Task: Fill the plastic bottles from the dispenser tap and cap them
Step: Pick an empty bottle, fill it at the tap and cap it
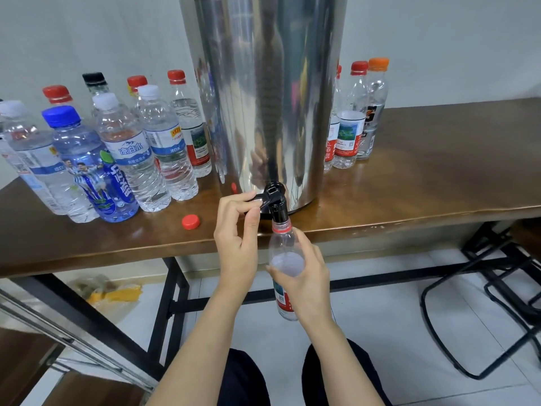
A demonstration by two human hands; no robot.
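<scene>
A tall steel dispenser (263,83) stands on the brown table (409,183), its black tap (275,200) hanging over the front edge. My left hand (237,238) pinches the tap's black lever between thumb and fingers. My right hand (304,273) grips a clear uncapped bottle (282,244) with a red neck ring, its mouth right under the spout. The bottle hangs below the table edge. A loose red cap (191,221) lies on the table left of the tap.
Several capped bottles (126,148) crowd the table to the left of the dispenser. Three more capped bottles (354,115) stand behind it on the right. Black table legs and a black chair frame (483,303) stand on the tiled floor below.
</scene>
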